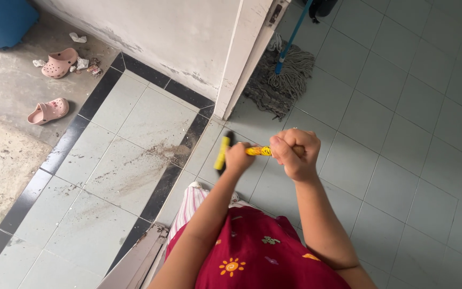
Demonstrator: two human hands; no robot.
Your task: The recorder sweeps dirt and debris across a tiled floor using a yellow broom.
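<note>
Both hands are closed tight around a yellow broom handle [256, 151]. The left hand [239, 157] is curled in a full grip on the lower part, just above the yellow and black broom head [222, 152]. The right hand [295, 152] is fisted around the upper part, right beside the left. The broom head rests on the pale green tiled floor [402, 118] near the doorway post [244, 53]. Just beyond the post lies a grey mop [282, 77] with a blue pole. To the far left, two pink clogs [54, 85] sit on the concrete beyond a dusty tiled step [118, 176].
</note>
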